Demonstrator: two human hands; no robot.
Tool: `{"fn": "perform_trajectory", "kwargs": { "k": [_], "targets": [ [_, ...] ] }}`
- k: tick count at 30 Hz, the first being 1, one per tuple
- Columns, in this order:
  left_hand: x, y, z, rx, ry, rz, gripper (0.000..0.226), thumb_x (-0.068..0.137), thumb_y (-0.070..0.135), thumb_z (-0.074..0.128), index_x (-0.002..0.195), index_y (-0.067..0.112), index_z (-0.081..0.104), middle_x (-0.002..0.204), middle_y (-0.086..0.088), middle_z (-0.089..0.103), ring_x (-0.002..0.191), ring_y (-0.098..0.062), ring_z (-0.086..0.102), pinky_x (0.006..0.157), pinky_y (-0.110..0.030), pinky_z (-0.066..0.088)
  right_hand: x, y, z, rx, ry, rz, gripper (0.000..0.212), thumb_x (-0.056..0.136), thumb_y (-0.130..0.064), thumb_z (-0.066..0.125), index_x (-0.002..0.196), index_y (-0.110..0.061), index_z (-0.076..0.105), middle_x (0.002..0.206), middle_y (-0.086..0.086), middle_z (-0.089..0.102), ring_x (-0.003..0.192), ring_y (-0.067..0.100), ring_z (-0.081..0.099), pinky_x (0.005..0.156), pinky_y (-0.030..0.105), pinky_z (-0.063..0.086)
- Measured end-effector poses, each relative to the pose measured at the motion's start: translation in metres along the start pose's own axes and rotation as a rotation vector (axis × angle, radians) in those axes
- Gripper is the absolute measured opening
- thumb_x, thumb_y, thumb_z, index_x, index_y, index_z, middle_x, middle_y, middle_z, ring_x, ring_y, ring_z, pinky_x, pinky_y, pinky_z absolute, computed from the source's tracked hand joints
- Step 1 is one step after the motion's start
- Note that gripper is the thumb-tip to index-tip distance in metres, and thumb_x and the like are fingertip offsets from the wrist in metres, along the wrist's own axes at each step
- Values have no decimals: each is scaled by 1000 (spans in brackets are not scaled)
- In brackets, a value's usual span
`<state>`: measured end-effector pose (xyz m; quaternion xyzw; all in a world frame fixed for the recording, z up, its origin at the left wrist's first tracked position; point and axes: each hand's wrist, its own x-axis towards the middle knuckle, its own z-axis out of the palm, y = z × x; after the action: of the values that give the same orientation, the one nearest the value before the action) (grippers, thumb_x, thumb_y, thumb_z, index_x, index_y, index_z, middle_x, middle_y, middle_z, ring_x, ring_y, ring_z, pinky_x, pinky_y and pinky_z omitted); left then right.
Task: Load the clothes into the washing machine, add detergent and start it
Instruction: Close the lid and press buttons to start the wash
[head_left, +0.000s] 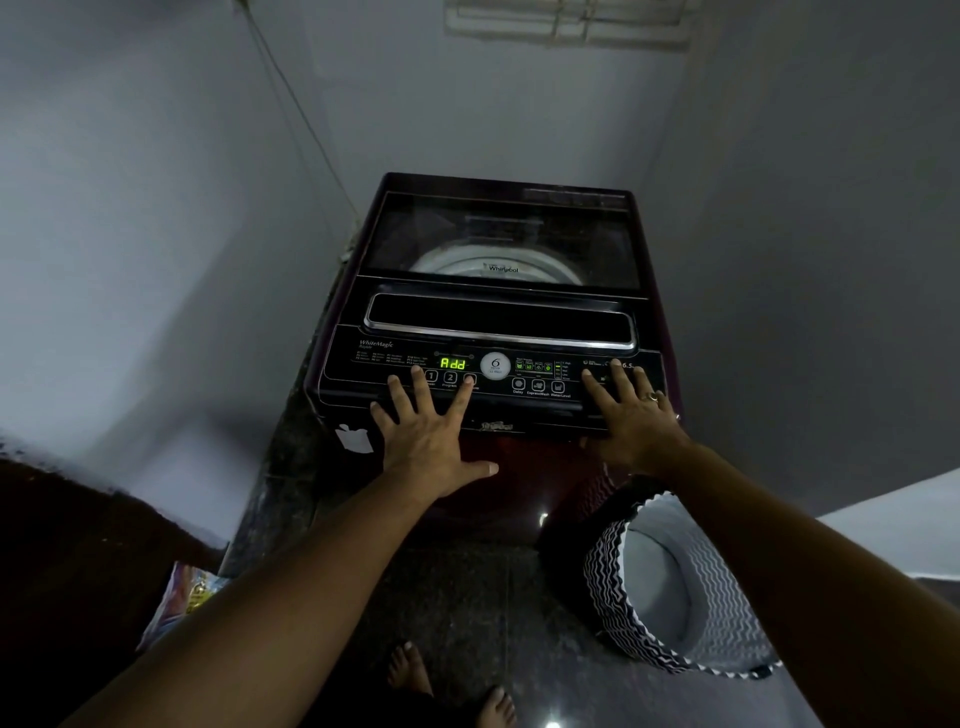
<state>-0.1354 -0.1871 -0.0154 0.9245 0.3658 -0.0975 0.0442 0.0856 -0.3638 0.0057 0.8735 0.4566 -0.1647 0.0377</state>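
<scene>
Two hands down on the washing machine (530, 467), seen from the head camera looking steeply down. Flat and open, the left hand (434, 434): fingers straight, fanned over the numbered buttons of the control panel (358, 371), forefinger tip on the button just right of "2", thumb stretched out over the maroon front. Open as well, the right hand (636, 423), fingers spread on the far right end of the same panel, a ring (651, 397) on one finger. Gripping nothing, either of them.

Between the two hands, green display (453, 363) lit and reading "Add". Behind the panel, dark glass lid (498, 234) down and closed. Through it, the pale rim of the drum (493, 265); too dark under the glass to tell what lies inside.

On the floor just right of the machine's front, laundry basket (605, 587), black-and-white zigzag outside, tipped with its mouth toward the camera, grey lining showing within. Down at the left by the wall, a colourful packet (182, 597), print too blurred to read. White sticker (356, 439) on the machine's front left corner. Bare feet (410, 670) at the bottom edge, on dark speckled floor.
</scene>
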Motion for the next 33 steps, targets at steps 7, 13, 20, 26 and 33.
{"fn": "perform_trajectory", "kwargs": {
  "k": [7, 13, 20, 26, 33],
  "targets": [
    [0, 0, 1, 7, 8, 0, 129, 61, 97, 49, 154, 43, -22, 163, -28, -20, 148, -56, -12, 113, -75, 12, 0, 0, 1, 0, -2, 8, 107, 87, -67, 60, 160, -36, -13, 168, 13, -20, 154, 41, -16, 123, 63, 7],
    [0, 0, 0, 21, 7, 6, 129, 62, 95, 52, 154, 42, -22, 163, -29, -19, 148, -57, -11, 113, -75, 13, 1, 0, 2, 1, -5, 13, 109, 86, -66, 62, 160, -37, -13, 168, 13, -20, 154, 40, -16, 123, 63, 8],
    [0, 1, -2, 42, 1, 8, 129, 63, 95, 53, 154, 42, -22, 163, -29, -18, 148, -57, -10, 114, -74, 16, 1, 0, 1, -3, -11, 18, 110, 86, -63, 64, 160, -37, -14, 168, 12, -21, 154, 40, -16, 123, 62, 7],
    [-1, 1, -2, 24, -5, 19, 129, 64, 91, 57, 154, 42, -21, 162, -28, -21, 148, -57, -12, 110, -70, 31, 1, 0, 0, -6, -14, 13, 111, 85, -63, 64, 160, -36, -13, 168, 13, -21, 154, 40, -16, 123, 63, 8],
    [-1, 0, -2, 17, 2, 27, 128, 64, 90, 59, 154, 43, -20, 162, -28, -21, 147, -57, -13, 107, -68, 36, -1, -2, -2, 4, -15, 9, 110, 86, -61, 65, 161, -35, -12, 168, 14, -21, 154, 41, -17, 122, 63, 7]
  ]
}}
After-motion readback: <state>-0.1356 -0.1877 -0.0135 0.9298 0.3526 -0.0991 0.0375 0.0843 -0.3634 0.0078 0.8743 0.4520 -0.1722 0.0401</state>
